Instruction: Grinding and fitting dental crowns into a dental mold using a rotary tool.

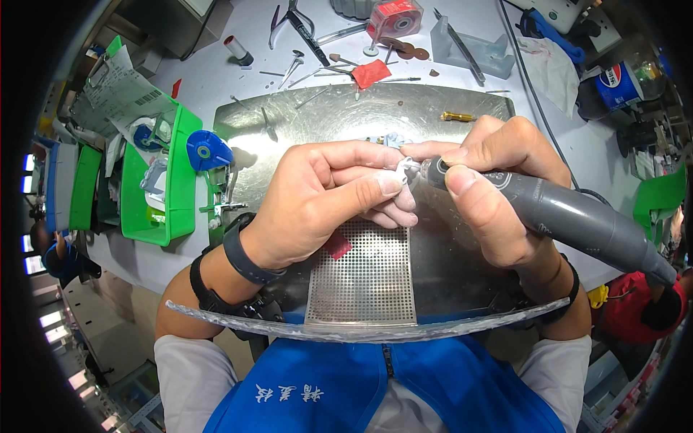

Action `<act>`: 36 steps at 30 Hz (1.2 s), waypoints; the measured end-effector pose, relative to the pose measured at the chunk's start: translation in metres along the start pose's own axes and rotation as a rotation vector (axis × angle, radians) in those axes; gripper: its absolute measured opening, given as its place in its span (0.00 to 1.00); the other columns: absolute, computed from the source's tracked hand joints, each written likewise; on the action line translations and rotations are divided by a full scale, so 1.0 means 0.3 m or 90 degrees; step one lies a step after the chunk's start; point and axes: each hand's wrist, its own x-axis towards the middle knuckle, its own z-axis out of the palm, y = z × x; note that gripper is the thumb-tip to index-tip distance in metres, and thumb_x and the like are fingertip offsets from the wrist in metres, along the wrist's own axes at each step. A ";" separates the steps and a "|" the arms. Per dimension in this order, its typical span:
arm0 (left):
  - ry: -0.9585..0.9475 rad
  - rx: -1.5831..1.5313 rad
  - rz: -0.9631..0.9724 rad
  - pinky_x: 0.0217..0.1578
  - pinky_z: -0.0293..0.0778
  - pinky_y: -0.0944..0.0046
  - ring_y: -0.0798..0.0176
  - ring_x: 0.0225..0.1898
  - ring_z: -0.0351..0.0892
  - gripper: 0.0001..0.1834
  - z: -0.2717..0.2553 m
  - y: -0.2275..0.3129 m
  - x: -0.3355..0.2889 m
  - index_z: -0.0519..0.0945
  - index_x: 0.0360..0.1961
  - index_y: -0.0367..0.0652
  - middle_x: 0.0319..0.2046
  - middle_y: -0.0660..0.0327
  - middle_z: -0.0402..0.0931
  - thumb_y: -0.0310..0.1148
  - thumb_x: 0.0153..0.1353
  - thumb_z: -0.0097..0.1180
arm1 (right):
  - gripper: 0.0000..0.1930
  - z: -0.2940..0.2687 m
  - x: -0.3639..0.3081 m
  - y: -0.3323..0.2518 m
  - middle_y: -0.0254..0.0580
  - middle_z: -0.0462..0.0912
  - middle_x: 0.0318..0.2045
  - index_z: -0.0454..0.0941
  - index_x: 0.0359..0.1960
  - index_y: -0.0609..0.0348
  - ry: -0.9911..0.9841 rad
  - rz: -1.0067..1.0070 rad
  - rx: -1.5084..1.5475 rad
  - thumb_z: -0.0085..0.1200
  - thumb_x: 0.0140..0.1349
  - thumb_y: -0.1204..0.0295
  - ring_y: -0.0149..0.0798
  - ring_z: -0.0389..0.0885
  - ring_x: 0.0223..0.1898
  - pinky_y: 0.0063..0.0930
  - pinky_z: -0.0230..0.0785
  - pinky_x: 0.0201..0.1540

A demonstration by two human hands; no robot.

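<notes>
The left hand (307, 195) pinches one small whitish piece (408, 166) — partly covered. The right hand (499, 225) grips one dark-grey, tapered cylindrical handpiece (581, 216) — its tip indistinct.

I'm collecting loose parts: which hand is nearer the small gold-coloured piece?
Right. The gold-coloured piece lies just beyond the right hand; the left hand is farther off, left of it and lower in the picture.

Hands (299, 198) over tray (245, 123) on worktop (224, 85); plate (361, 289) on tray, nr. front; bin (184, 216) L of tray; bottle (621, 88) far R; holder (498, 63) behind tray.
</notes>
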 end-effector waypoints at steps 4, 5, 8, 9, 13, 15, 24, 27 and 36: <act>-0.007 -0.001 0.011 0.45 0.86 0.62 0.55 0.42 0.90 0.16 -0.006 -0.004 -0.001 0.78 0.56 0.25 0.41 0.47 0.86 0.26 0.73 0.57 | 0.05 -0.025 0.008 0.005 0.42 0.73 0.25 0.69 0.35 0.64 -0.065 -0.042 -0.056 0.53 0.64 0.79 0.44 0.87 0.37 0.49 0.84 0.52; -0.007 -0.001 0.010 0.45 0.86 0.62 0.55 0.42 0.90 0.16 -0.006 -0.004 -0.001 0.78 0.56 0.25 0.41 0.47 0.86 0.26 0.73 0.57 | 0.05 -0.025 0.008 0.005 0.42 0.73 0.25 0.69 0.35 0.64 -0.064 -0.042 -0.057 0.53 0.64 0.79 0.44 0.87 0.37 0.49 0.84 0.52; 0.001 0.006 0.006 0.45 0.86 0.62 0.55 0.42 0.90 0.16 -0.001 0.001 -0.001 0.78 0.56 0.25 0.41 0.47 0.86 0.26 0.73 0.57 | 0.05 -0.020 0.006 0.002 0.43 0.73 0.26 0.69 0.36 0.64 -0.062 -0.043 -0.076 0.53 0.64 0.79 0.47 0.88 0.39 0.49 0.84 0.50; 0.004 0.011 0.000 0.46 0.86 0.63 0.57 0.42 0.89 0.17 0.002 0.005 -0.001 0.77 0.57 0.25 0.42 0.47 0.86 0.26 0.72 0.56 | 0.05 -0.014 0.006 -0.003 0.43 0.73 0.25 0.69 0.35 0.64 -0.045 -0.029 -0.053 0.53 0.64 0.79 0.47 0.88 0.39 0.48 0.85 0.49; -0.002 0.002 0.011 0.45 0.86 0.62 0.55 0.42 0.90 0.16 -0.007 -0.008 0.003 0.78 0.56 0.26 0.41 0.47 0.86 0.26 0.73 0.57 | 0.05 -0.014 0.005 0.008 0.43 0.73 0.25 0.69 0.35 0.64 -0.029 -0.040 -0.032 0.53 0.65 0.78 0.48 0.89 0.39 0.43 0.84 0.46; -0.004 -0.003 0.013 0.45 0.86 0.62 0.55 0.42 0.90 0.16 -0.010 -0.012 0.002 0.78 0.56 0.26 0.41 0.47 0.86 0.26 0.73 0.57 | 0.06 -0.011 0.004 0.003 0.43 0.74 0.25 0.69 0.35 0.64 -0.026 -0.035 -0.032 0.53 0.65 0.78 0.49 0.89 0.40 0.41 0.84 0.45; -0.020 -0.003 0.016 0.46 0.86 0.62 0.57 0.42 0.89 0.17 -0.009 -0.005 0.002 0.77 0.57 0.25 0.42 0.47 0.86 0.26 0.73 0.56 | 0.05 -0.016 0.005 -0.011 0.42 0.73 0.25 0.69 0.36 0.64 -0.023 -0.007 -0.053 0.53 0.65 0.77 0.45 0.88 0.39 0.41 0.83 0.45; -0.018 0.000 0.009 0.47 0.85 0.62 0.58 0.42 0.89 0.18 -0.007 -0.004 0.000 0.75 0.58 0.24 0.44 0.46 0.85 0.26 0.72 0.56 | 0.05 -0.030 0.007 -0.003 0.42 0.73 0.25 0.69 0.36 0.64 -0.055 -0.025 -0.075 0.53 0.65 0.78 0.43 0.88 0.39 0.41 0.83 0.45; -0.013 -0.005 0.000 0.46 0.85 0.63 0.60 0.42 0.88 0.18 -0.005 0.001 -0.001 0.76 0.58 0.26 0.43 0.48 0.85 0.27 0.72 0.56 | 0.04 -0.002 0.000 -0.005 0.41 0.73 0.25 0.69 0.34 0.64 -0.002 -0.010 -0.036 0.53 0.63 0.81 0.30 0.75 0.28 0.53 0.83 0.54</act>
